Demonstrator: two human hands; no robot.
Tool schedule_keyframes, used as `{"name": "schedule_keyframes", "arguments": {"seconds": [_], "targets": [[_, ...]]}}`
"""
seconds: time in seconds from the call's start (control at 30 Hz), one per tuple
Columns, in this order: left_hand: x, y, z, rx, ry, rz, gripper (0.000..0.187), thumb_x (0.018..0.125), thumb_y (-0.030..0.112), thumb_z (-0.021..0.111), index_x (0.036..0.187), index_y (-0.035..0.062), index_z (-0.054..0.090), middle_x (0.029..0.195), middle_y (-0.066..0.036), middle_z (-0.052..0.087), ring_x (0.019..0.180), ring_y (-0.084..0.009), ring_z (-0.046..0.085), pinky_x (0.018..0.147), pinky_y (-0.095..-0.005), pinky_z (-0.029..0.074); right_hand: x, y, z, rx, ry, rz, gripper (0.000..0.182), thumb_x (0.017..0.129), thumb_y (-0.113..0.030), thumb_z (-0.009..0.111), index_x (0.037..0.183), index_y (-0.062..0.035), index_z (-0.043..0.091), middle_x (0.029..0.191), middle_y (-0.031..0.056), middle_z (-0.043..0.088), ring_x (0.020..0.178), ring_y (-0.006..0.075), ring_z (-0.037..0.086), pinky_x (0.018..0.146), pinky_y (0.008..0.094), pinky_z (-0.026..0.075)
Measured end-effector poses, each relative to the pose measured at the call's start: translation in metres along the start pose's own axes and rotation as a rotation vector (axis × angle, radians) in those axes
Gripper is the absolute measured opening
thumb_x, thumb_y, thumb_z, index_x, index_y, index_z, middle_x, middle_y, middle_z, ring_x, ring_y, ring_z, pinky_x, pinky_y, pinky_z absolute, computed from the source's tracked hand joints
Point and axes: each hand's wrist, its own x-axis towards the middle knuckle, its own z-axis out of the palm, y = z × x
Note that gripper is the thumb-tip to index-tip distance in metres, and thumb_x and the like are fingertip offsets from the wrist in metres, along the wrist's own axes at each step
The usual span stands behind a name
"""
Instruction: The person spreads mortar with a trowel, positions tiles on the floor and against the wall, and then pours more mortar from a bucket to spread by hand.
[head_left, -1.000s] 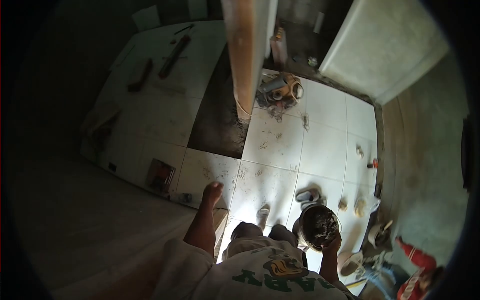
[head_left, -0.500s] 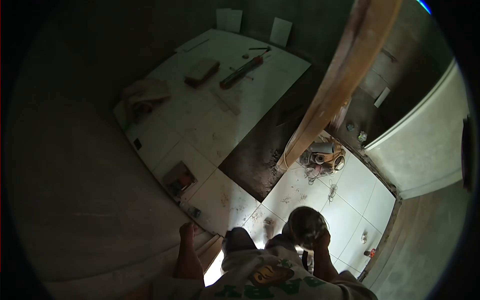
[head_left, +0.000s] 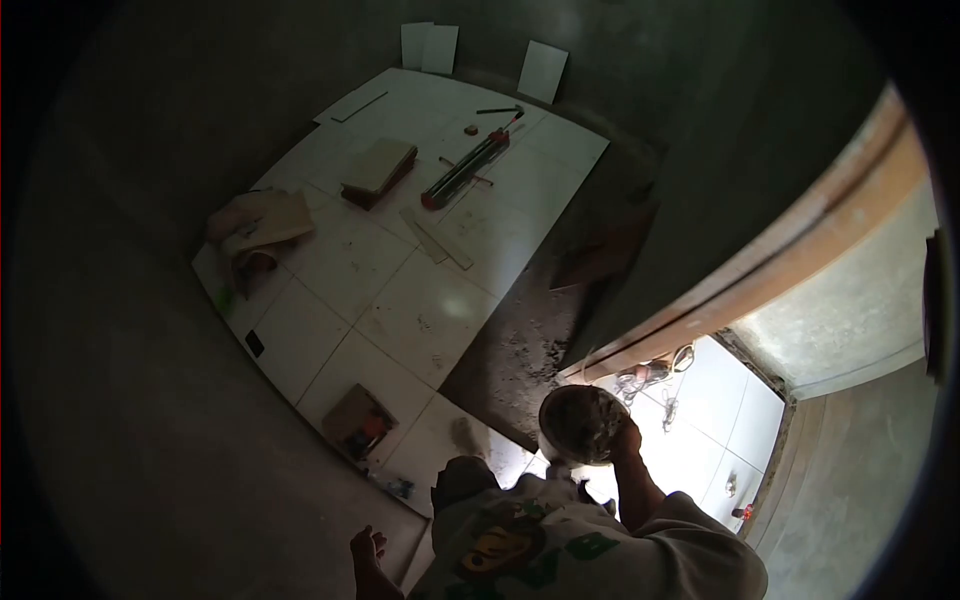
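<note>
In the head view my right hand (head_left: 628,440) is closed on the rim of a round bucket (head_left: 543,430), which is tilted a little on that side of my body. Dark greyish contents show inside the bucket; what they are I cannot make out. My left hand (head_left: 368,544) hangs low beside the wall, holding nothing, its fingers loosely apart. Part of the bucket's outer side is in shadow.
A wooden door frame (head_left: 800,250) rises at the right. Ahead lie a tile cutter (head_left: 466,170), a tile stack (head_left: 378,165), tile strips (head_left: 436,238), a paper sack (head_left: 268,215) and a box (head_left: 360,425). Bare dark floor (head_left: 520,350) borders the white tiles.
I have moved forward, past the wooden frame, which now stands farther right in view. The bucket has come along in my right hand. My left hand has dropped lower and back.
</note>
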Motion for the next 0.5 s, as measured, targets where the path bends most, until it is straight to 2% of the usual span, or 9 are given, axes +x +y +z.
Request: {"name": "schedule_keyframes", "arguments": {"seconds": [0.03, 0.07, 0.13, 0.2, 0.23, 0.33, 0.37, 0.47, 0.5], "targets": [[0.004, 0.018, -0.013, -0.011, 0.02, -0.022, 0.029, 0.086, 0.032, 0.047, 0.104, 0.0096, 0.052, 0.084, -0.006, 0.061, 0.072, -0.0184, 0.059, 0.064, -0.0373, 0.039, -0.006, -0.001, 0.023, -0.209, 0.007, -0.098, 0.036, 0.083, -0.023, 0.047, 0.112, -0.0032, 0.053, 0.098, 0.0126, 0.058, 0.085, 0.0236, 0.057, 0.074, 0.0345, 0.048], [0.013, 0.044, -0.021, -0.013, 0.027, -0.021, 0.029, 0.086, 0.032, 0.047, 0.104, 0.0096, 0.052, 0.084, -0.006, 0.061, 0.072, -0.0184, 0.059, 0.064, -0.0373, 0.039, -0.008, -0.003, 0.049, -0.158, 0.015, -0.083, 0.036, 0.083, -0.024, 0.046, 0.112, -0.0043, 0.053, 0.097, 0.0124, 0.059, 0.084, 0.0239, 0.058, 0.074, 0.0343, 0.048], [0.035, 0.095, -0.043, 0.039, 0.125, 0.062, 0.027, 0.085, 0.03, 0.05, 0.101, 0.0081, 0.054, 0.084, -0.006, 0.062, 0.059, -0.0177, 0.057, 0.053, -0.0358, 0.038, -0.009, 0.001, 0.09, -0.106, 0.037, -0.063, 0.036, 0.084, -0.025, 0.046, 0.112, -0.0055, 0.053, 0.097, 0.0123, 0.059, 0.083, 0.0243, 0.058, 0.073, 0.0341, 0.048], [0.071, 0.152, -0.06, -0.058, 0.171, 0.097, 0.027, 0.085, 0.03, 0.05, 0.099, 0.0075, 0.054, 0.083, -0.006, 0.061, 0.062, -0.0172, 0.057, 0.05, -0.0347, 0.037, -0.002, 0.008, 0.111, -0.454, 0.209, -0.035, 0.036, 0.084, -0.026, 0.046, 0.113, -0.0057, 0.052, 0.096, 0.0117, 0.06, 0.083, 0.0249, 0.058, 0.073, 0.0342, 0.048], [0.085, 0.187, -0.064, -0.043, 0.114, 0.148, 0.028, 0.084, 0.031, 0.05, 0.1, 0.007, 0.054, 0.084, -0.006, 0.06, 0.066, -0.0169, 0.057, 0.053, -0.0336, 0.038, 0.027, 0.026, 0.1, -0.439, 0.216, -0.037, 0.036, 0.084, -0.026, 0.046, 0.113, -0.0057, 0.052, 0.096, 0.0117, 0.06, 0.083, 0.0249, 0.058, 0.073, 0.0342, 0.048], [0.104, 0.308, -0.048, 0.039, 0.087, 0.288, 0.029, 0.085, 0.031, 0.049, 0.099, 0.0063, 0.053, 0.083, -0.006, 0.058, 0.072, -0.0157, 0.056, 0.057, -0.0313, 0.039, 0.084, 0.064, 0.093, -0.917, 0.136, -0.177, 0.038, 0.084, -0.028, 0.047, 0.115, -0.0054, 0.05, 0.1, 0.0124, 0.059, 0.087, 0.0262, 0.057, 0.072, 0.0357, 0.048], [0.096, 0.348, -0.033, 0.048, 0.096, 0.359, 0.027, 0.085, 0.031, 0.049, 0.098, 0.0069, 0.053, 0.082, -0.006, 0.057, 0.071, -0.0154, 0.056, 0.056, -0.0305, 0.038, 0.094, 0.068, 0.104, -0.808, 0.237, -0.021, 0.039, 0.084, -0.029, 0.049, 0.114, -0.0045, 0.049, 0.099, 0.0125, 0.059, 0.087, 0.0279, 0.057, 0.071, 0.0389, 0.048], [0.084, 0.452, 0.006, 0.048, 0.135, 0.49, 0.024, 0.086, 0.03, 0.048, 0.094, 0.0073, 0.053, 0.074, -0.004, 0.055, 0.064, -0.0138, 0.053, 0.052, -0.0288, 0.036, 0.059, 0.023, 0.216, 0.01, 0.536, 0.252, 0.041, 0.084, -0.031, 0.048, 0.114, -0.0025, 0.048, 0.108, 0.015, 0.055, 0.093, 0.0344, 0.054, 0.075, 0.0522, 0.043], [0.091, 0.486, 0.021, 0.032, 0.169, 0.547, 0.023, 0.087, 0.029, 0.047, 0.092, 0.0073, 0.053, 0.069, -0.003, 0.053, 0.059, -0.0125, 0.051, 0.047, -0.0279, 0.034, 0.073, 0.02, 0.234, 0.025, 0.574, 0.271, 0.04, 0.085, -0.03, 0.046, 0.115, -0.0026, 0.048, 0.111, 0.0152, 0.054, 0.096, 0.034, 0.053, 0.078, 0.0507, 0.042]]}}
